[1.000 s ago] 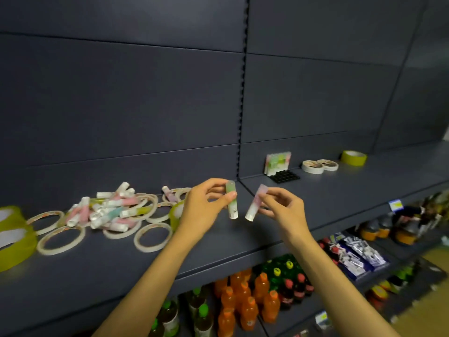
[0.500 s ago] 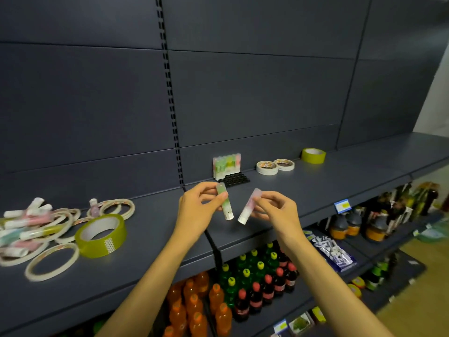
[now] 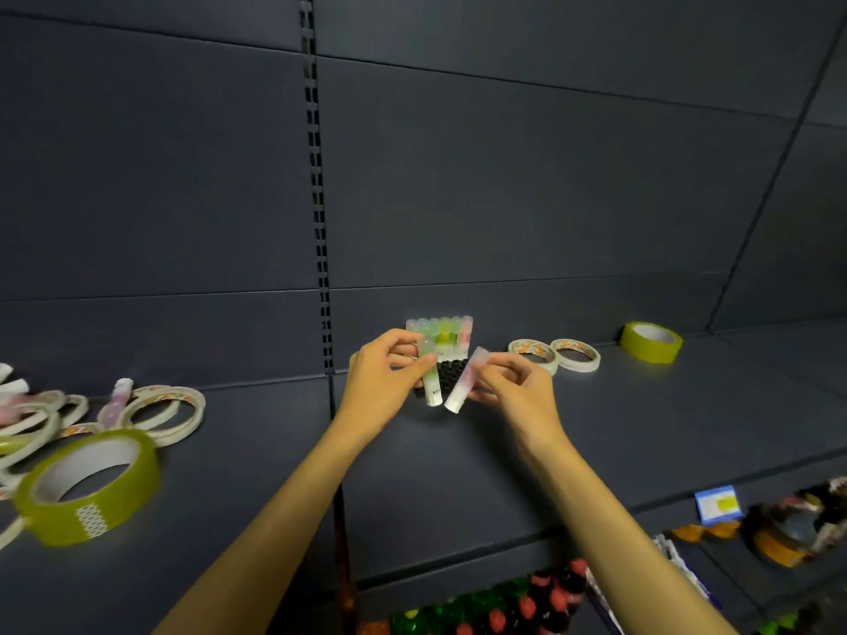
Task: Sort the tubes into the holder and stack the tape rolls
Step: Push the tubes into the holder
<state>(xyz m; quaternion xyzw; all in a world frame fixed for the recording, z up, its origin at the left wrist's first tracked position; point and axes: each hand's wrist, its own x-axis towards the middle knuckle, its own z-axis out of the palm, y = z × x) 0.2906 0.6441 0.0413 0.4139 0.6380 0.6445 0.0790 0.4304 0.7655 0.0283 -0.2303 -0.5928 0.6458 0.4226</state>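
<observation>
My left hand [image 3: 382, 380] pinches a green tube [image 3: 430, 375] held nearly upright. My right hand [image 3: 518, 391] pinches a pink tube [image 3: 464, 382] tilted to the right. Both tubes hover just in front of the black holder [image 3: 448, 371], which has a row of several tubes [image 3: 440, 331] standing along its back. Two thin white tape rolls [image 3: 554, 355] lie right of the holder, and a yellow-green roll [image 3: 651, 342] sits further right. At the left lie a large yellow-green tape roll [image 3: 87, 485], several thin white rolls [image 3: 167, 407] and loose tubes [image 3: 117, 398].
Everything rests on a dark grey shelf [image 3: 458, 474] with a slotted upright [image 3: 321, 249] behind. Bottles [image 3: 504, 607] fill the shelf below, with a blue price tag [image 3: 717, 504] and packaged goods [image 3: 797, 529] at the lower right.
The view has swung right along the shelf. Both hands, each still pinching its tube, have come close up to the holder; the tape and tube pile has slid to the left edge.
</observation>
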